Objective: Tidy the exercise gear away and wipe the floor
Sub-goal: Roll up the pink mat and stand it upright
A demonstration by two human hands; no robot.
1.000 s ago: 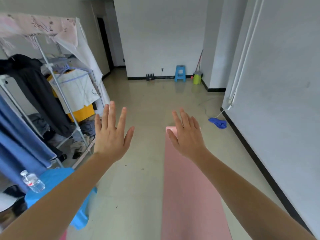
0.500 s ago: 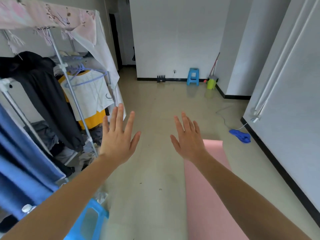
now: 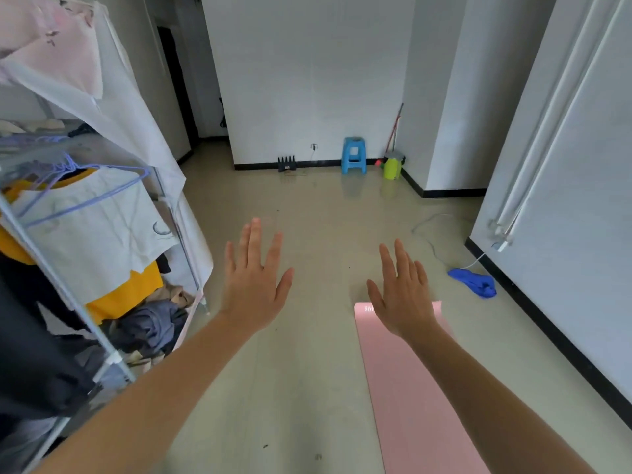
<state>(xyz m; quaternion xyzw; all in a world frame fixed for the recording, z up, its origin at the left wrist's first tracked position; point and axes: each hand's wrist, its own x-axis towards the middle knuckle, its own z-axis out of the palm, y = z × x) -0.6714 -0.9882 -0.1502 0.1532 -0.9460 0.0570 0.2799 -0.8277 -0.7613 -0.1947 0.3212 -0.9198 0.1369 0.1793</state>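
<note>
Your hands: left hand [image 3: 254, 289] and right hand [image 3: 403, 295] spread flat, holding nothing.
Mat: pink mat [image 3: 413, 388] unrolled on the floor, running lengthwise away from you.
Nearer hand: your right, raised over its far end.

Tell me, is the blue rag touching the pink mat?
Apart. The head view shows bare floor between the rag and the mat.

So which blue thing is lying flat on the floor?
The blue cloth, crumpled on the floor by the right wall. The other blue thing, the stool, stands upright against the far wall.
</note>
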